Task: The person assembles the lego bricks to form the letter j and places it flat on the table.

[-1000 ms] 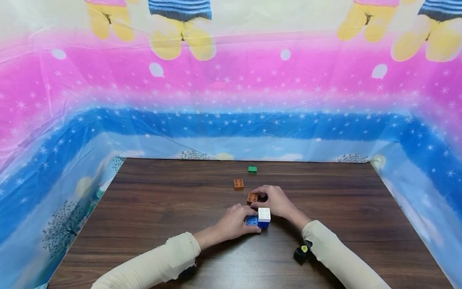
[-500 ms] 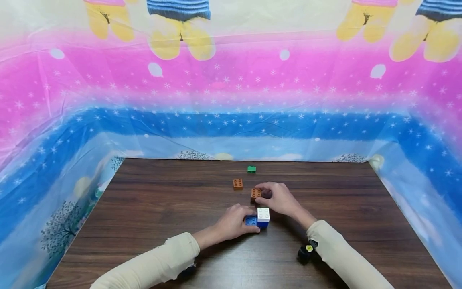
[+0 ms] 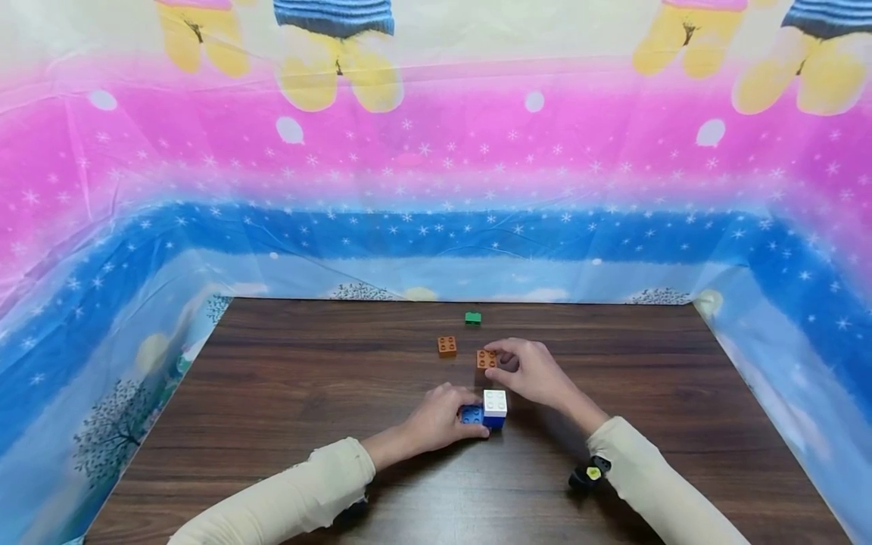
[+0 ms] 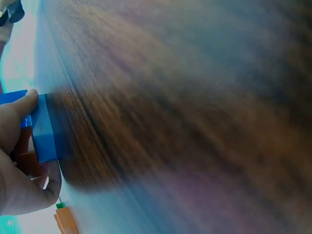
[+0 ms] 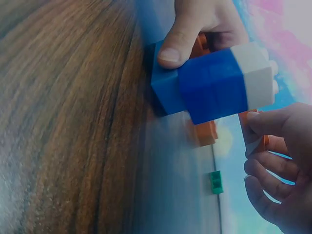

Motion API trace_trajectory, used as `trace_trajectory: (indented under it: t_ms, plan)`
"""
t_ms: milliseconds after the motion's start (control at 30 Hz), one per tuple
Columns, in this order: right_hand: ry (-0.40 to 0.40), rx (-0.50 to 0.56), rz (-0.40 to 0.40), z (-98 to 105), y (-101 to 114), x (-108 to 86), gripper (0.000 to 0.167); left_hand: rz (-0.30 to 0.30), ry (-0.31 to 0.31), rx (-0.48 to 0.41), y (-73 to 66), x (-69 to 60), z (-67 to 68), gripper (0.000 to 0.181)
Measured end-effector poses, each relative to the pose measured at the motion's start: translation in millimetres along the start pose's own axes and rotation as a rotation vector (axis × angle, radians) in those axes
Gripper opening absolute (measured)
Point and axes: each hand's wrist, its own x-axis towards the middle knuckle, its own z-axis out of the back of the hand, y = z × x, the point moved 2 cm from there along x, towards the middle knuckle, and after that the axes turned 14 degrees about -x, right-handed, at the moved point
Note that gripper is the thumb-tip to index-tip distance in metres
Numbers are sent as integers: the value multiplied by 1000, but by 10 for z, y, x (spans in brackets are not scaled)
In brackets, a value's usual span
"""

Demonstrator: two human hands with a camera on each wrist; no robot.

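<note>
My left hand (image 3: 439, 416) grips a light blue brick (image 3: 472, 415) low at the table, thumb on its near side. Joined to its right is a darker blue brick (image 5: 212, 87) with a white brick (image 3: 495, 401) on top. An orange brick (image 5: 200, 46) shows behind the left thumb in the right wrist view; the hand hides it in the head view. Beyond the stack, my right hand (image 3: 534, 371) pinches another orange brick (image 3: 486, 359) between thumb and fingers, raised above the table.
A loose orange brick (image 3: 446, 347) lies on the dark wooden table (image 3: 306, 363), left of the right hand. Farther back, a green brick (image 3: 473, 319) lies near the far edge. A printed cloth (image 3: 436, 235) surrounds the back and sides. A black device (image 3: 587, 475) sits at the right wrist.
The right hand has moved away from the stack, back and slightly right, lifting the orange brick with it. The left hand keeps its grip in nearly the same place.
</note>
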Motion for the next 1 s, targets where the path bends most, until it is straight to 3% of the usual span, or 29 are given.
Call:
trace_trajectory:
  t_ms: [600,1000]
  plan:
    - [-41,-32,75,244,214,-253,39,-10,-5,-24,7,-6,-3,41]
    - [-69,-44,103,297,283,-411,39,-5,5,-17,-4,-6,-3,43]
